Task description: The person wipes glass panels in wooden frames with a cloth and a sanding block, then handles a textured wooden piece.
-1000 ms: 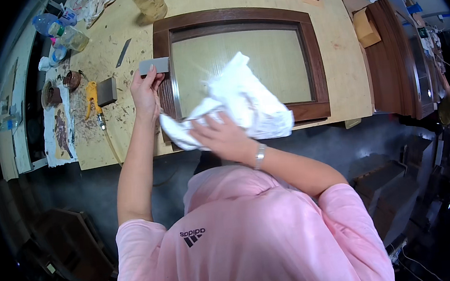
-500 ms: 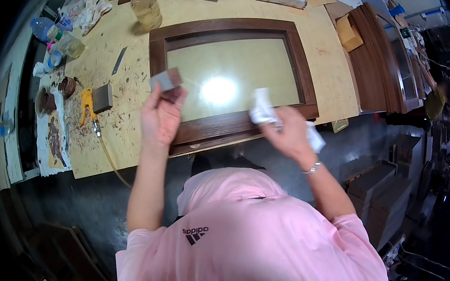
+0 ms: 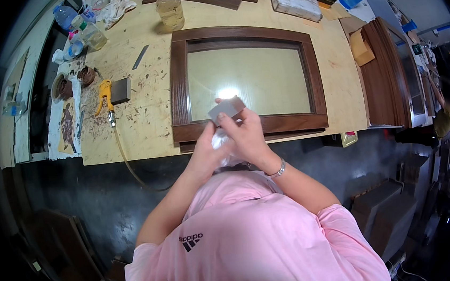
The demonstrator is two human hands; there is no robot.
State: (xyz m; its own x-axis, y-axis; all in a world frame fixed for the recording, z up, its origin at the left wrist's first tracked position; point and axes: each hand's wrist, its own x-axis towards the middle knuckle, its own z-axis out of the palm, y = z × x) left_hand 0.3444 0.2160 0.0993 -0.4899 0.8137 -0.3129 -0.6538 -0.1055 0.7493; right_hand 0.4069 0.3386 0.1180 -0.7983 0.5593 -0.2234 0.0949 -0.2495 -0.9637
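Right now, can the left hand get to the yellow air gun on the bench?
Probably yes, but not at once: the left hand is busy with the white cloth. The yellow air gun lies uncovered on the bench to its left.

Both hands point(image 3: 230, 140) hold a grey block point(image 3: 226, 109) (white cloth point(image 3: 219, 141) beneath) over a wooden frame point(image 3: 246, 79).

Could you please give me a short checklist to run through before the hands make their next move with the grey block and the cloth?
1. Grey block gripped: ok, the right hand pinches it from below, over the near rail of the brown frame.
2. White cloth secured: ok, bunched between the right hand and the left hand.
3. Frame flat on the workbench: ok.
4. Panel inside the frame free of tools: ok, only a light glare shows.
5. Yellow air gun and its hose away from the frame: ok, they lie to its left.
6. Block's working face clean: cannot tell.
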